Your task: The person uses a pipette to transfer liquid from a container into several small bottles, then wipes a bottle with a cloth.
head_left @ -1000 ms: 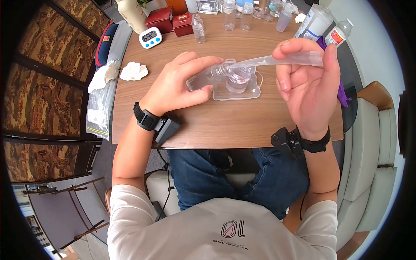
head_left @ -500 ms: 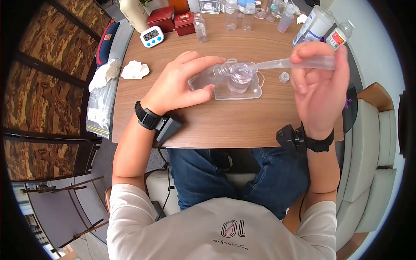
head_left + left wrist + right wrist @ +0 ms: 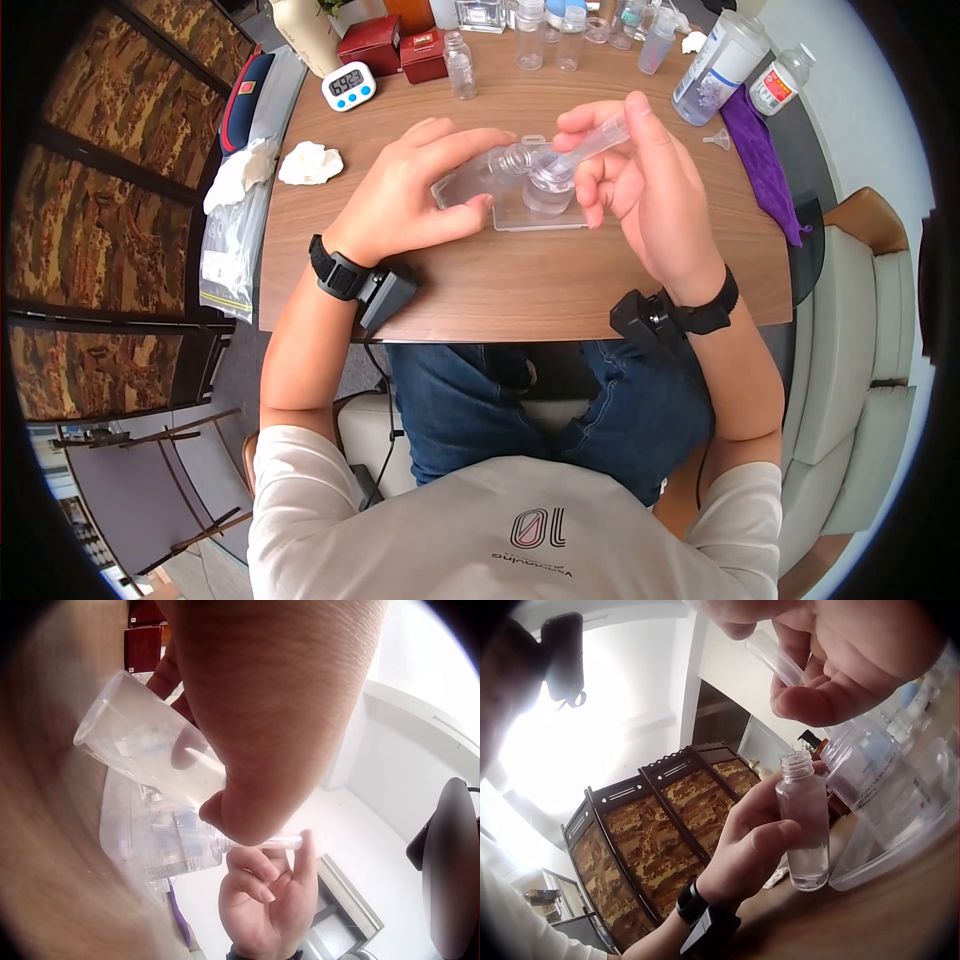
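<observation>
The left hand [image 3: 415, 190] grips a clear open-necked bottle [image 3: 467, 182], tilted with its mouth toward a clear jar [image 3: 549, 190]. That jar stands on a shallow clear tray [image 3: 540, 227]. In the right wrist view the bottle [image 3: 804, 825] shows its threaded neck and bare mouth. Between thumb and fingers, the right hand [image 3: 655, 190] pinches a translucent dropper [image 3: 598, 145], which slants down to the jar's mouth. The dropper's lower end is hard to make out inside the clear plastic; in the right wrist view the fingers hide part of it.
A small clear bottle [image 3: 460, 68], a timer [image 3: 349, 87] and red boxes [image 3: 424, 56] stand behind the left hand. Crumpled tissue [image 3: 310, 164] lies left. Large bottles [image 3: 720, 68], a small funnel [image 3: 718, 139] and purple cloth [image 3: 760, 160] are at the right.
The right hand first drew back to the right with the dropper, then came left, and the dropper now slants more steeply into the jar. The left hand and its bottle have stayed nearly still.
</observation>
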Motion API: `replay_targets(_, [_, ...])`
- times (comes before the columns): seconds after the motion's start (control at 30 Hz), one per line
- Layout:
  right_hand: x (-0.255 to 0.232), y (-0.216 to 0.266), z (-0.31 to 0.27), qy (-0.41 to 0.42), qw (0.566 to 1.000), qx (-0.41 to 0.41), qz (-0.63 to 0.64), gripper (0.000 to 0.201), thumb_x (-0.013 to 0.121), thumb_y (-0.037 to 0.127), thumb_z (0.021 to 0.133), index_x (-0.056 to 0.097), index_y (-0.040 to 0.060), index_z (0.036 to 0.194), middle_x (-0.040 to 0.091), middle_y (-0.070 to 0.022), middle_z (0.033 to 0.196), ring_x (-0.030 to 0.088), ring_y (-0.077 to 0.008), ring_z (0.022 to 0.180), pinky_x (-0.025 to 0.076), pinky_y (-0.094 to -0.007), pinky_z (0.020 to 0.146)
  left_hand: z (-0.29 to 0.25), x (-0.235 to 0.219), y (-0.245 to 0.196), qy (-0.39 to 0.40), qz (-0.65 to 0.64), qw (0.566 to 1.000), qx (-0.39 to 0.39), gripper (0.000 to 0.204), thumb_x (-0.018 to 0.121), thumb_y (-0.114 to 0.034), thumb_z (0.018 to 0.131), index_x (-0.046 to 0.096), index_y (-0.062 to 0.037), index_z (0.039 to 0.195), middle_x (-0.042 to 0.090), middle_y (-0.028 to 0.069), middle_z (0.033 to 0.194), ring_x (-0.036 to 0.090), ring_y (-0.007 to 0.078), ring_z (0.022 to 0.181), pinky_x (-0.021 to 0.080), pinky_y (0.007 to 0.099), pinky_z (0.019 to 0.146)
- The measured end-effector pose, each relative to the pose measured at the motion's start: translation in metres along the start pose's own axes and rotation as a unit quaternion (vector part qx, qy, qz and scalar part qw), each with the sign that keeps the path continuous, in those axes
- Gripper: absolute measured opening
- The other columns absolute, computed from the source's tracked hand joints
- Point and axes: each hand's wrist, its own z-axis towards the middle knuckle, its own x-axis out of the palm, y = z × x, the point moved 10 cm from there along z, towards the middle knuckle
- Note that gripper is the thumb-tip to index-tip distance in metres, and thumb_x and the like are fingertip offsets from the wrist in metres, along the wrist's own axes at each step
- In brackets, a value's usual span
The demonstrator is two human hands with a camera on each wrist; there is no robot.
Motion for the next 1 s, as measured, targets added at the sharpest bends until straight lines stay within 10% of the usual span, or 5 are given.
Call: replay_targets(1.0, [0.0031,-0.0008,-0.0008,0.014,0.999,0.006,0.033,0.049,0.039,0.039,0.110,0.061,-0.0052,0.117,0.063,-0.0125,0.105,0.057,-0.0106,0.072,0.050,-0.0255,0.059,-0.0003,0.0002,0.0000,0.007,-0.005,1.000,-0.007,0.052,0.073,-0.019,0.075,0.069,-0.0090,0.125,0.065,0.0122,0.094,0.062,0.0284,0.086,0.053,0.0390,0.079])
